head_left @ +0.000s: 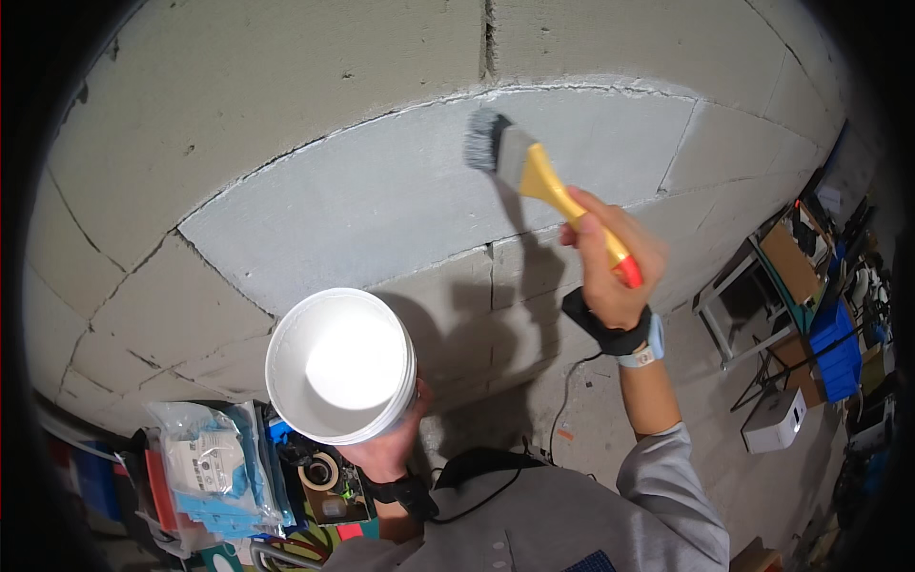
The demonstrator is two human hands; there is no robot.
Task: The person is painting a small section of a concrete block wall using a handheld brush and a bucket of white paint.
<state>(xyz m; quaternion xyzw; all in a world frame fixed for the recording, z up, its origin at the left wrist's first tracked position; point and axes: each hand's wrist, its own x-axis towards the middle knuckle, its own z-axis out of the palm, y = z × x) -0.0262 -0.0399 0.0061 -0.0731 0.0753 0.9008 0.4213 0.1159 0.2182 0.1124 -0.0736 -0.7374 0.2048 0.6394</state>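
My right hand (620, 253) is closed around the yellow, red-tipped handle of a wide paintbrush (548, 181). Its grey-coated bristles are at the face of a block wall (381, 48), near the top edge of one long pale-grey block (381, 200); whether they touch it I cannot tell. That block looks lighter and smoother than those around it. My left hand (391, 448) holds a white plastic bucket (286, 372) from beneath and the side, its mouth tilted toward me. White shows on the bucket's bottom. Dark bands circle both wrists.
Below left, plastic-wrapped packs (214, 467) lie beside a roll of tape (318, 471) and other clutter. On the right stand a table (762, 286), a blue bin (834, 353) and a white box (774, 421) on the concrete floor (620, 477). A cable (562, 405) hangs from the right wristband.
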